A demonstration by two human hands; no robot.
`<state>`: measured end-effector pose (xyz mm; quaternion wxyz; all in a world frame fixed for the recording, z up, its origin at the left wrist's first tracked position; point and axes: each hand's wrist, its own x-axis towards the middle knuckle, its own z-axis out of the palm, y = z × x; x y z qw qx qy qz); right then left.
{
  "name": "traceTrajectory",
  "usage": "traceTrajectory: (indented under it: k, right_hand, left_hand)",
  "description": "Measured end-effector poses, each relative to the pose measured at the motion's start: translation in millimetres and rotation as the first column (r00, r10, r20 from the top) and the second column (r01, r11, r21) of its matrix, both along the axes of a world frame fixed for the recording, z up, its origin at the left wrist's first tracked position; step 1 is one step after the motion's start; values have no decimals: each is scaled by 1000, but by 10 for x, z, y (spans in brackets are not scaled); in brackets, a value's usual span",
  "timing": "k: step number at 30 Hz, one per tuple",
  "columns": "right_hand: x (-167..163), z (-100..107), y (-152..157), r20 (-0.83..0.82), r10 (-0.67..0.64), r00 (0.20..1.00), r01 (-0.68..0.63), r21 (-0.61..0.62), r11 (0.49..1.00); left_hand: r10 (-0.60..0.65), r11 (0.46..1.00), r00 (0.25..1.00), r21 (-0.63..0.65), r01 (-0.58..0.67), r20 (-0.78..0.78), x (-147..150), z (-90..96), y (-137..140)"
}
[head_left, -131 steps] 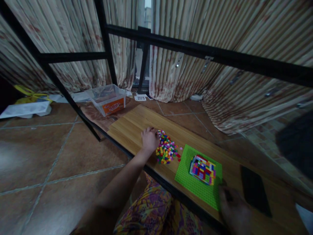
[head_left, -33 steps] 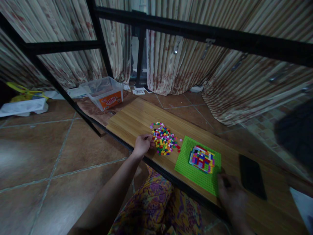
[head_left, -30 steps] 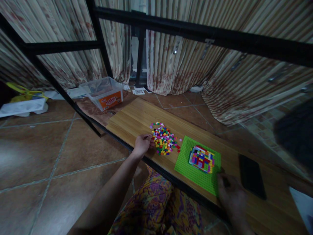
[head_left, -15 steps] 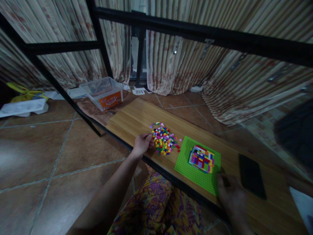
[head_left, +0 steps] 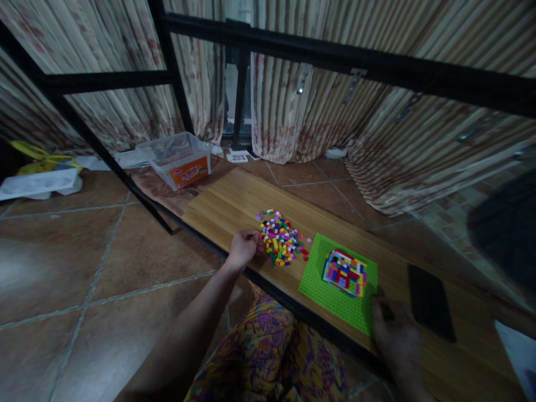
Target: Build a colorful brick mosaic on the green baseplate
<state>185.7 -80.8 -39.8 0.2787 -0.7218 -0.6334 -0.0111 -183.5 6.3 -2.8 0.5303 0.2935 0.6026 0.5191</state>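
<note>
My left hand (head_left: 245, 247) is at the near left edge of a pile of small multicoloured toy bricks (head_left: 281, 241). Its thumb and fingers are pressed together, and whatever is between them is too small to name. To the right of the pile lies a green studded baseplate (head_left: 314, 273). A block of mixed-colour bricks (head_left: 345, 272) with a pale outer border is built up on it. At the baseplate's right edge my right hand (head_left: 396, 329), dim and blurred, has its fingers curled at the rim and seems to grip it.
The wooden bench top (head_left: 234, 195) carries all this. On its right lies a dark flat tablet-like thing (head_left: 431, 301). A clear plastic box (head_left: 178, 159) with an orange label stands at the far left end. A black metal bar (head_left: 335, 56) crosses in front of the curtains.
The fingers of my left hand have drawn in slightly at the pile's edge. My right hand and the baseplate look almost unchanged.
</note>
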Motion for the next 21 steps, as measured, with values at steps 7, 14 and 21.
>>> traceTrajectory:
  k: [7,14,21]
  right_hand:
    - [2,-5,6,2,7,1000,-7,3,1000]
    - [22,-37,5,17,18,1000,-18,19,1000]
    - [48,-63,2,20,23,1000,-23,6,1000]
  left_hand:
    - [4,1000,999,-4,-4,-48,29,-10,5]
    - [-22,1000,997,0,22,-70,36,0,23]
    - [-40,999,997,-1,40,-68,28,26,55]
